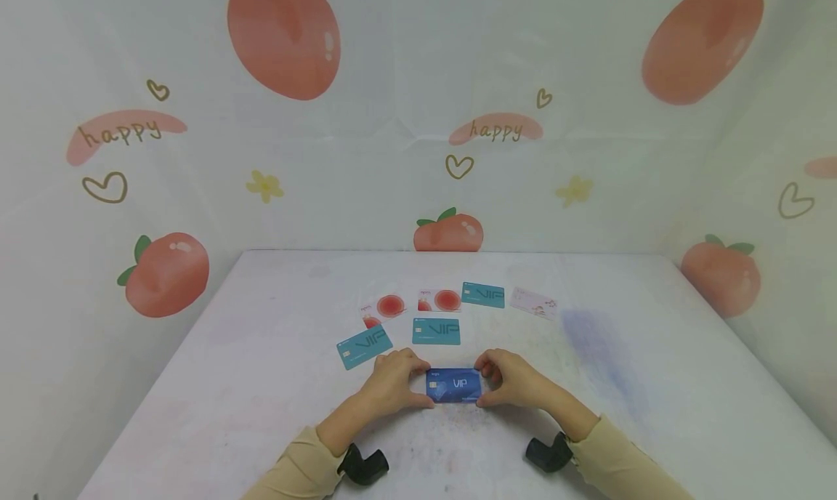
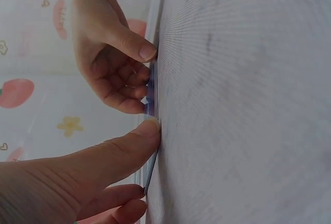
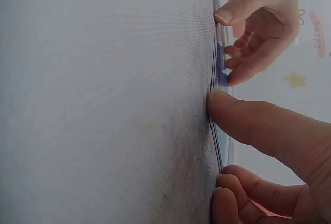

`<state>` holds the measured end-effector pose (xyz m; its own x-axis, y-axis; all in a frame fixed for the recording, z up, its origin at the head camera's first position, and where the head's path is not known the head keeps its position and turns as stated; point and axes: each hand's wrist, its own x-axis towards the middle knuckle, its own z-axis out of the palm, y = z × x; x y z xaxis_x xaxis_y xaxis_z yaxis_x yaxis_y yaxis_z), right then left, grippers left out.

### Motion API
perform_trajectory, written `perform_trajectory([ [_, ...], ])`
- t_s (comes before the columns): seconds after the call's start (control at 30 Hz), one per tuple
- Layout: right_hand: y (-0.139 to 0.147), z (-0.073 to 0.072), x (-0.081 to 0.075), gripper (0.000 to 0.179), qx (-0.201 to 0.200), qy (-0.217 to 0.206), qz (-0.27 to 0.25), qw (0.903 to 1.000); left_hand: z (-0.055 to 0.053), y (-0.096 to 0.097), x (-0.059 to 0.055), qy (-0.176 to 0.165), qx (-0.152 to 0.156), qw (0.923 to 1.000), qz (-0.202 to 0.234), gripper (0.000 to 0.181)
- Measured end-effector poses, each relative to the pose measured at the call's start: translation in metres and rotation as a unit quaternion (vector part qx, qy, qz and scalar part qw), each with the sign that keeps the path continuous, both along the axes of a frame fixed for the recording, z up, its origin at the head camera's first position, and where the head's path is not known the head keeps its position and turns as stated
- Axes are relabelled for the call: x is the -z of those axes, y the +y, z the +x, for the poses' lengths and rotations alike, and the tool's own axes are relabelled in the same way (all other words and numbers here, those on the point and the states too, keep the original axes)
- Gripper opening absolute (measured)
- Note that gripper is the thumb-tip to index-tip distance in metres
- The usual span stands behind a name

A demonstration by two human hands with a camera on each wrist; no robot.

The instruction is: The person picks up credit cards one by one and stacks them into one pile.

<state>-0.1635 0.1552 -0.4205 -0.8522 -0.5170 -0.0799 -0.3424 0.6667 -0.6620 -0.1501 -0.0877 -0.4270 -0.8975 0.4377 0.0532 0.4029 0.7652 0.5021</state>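
Observation:
A dark blue card [image 1: 454,385] marked VIP lies flat at the front middle of the table, between both hands. The left hand [image 1: 399,381] pinches its left end, thumb at the near corner and fingers at the far corner. Mirroring this, the right hand [image 1: 513,381] grips the right end with thumb and fingertips. In the left wrist view the card [image 2: 151,92] shows edge-on, close over the white tabletop. The right wrist view also has the card's edge [image 3: 213,131] as thin dark lines beside the right thumb.
Behind the blue card lie three teal VIP cards [image 1: 436,331], two white cards with red circles [image 1: 440,301] and a pale pink card [image 1: 534,303]. The leftmost teal card [image 1: 364,347] sits close to the left hand. A fruit-print curtain [image 1: 366,158] rises behind the table [image 1: 261,384].

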Motion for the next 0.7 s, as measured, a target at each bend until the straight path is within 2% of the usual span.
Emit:
perform_trajectory([
  [0.33, -0.0001, -0.0007, -0.0005, 0.046, 0.0, 0.001, 0.004, 1.0, -0.0006, -0.0011, -0.0008, 0.008, 0.004, 0.9999, 0.005, 0.054],
  [0.7, 0.0017, -0.0027, -0.0005, 0.044, -0.001, -0.007, -0.002, 1.0, -0.0019, -0.0026, -0.0056, -0.024, 0.0, 0.9996, 0.013, 0.056],
])
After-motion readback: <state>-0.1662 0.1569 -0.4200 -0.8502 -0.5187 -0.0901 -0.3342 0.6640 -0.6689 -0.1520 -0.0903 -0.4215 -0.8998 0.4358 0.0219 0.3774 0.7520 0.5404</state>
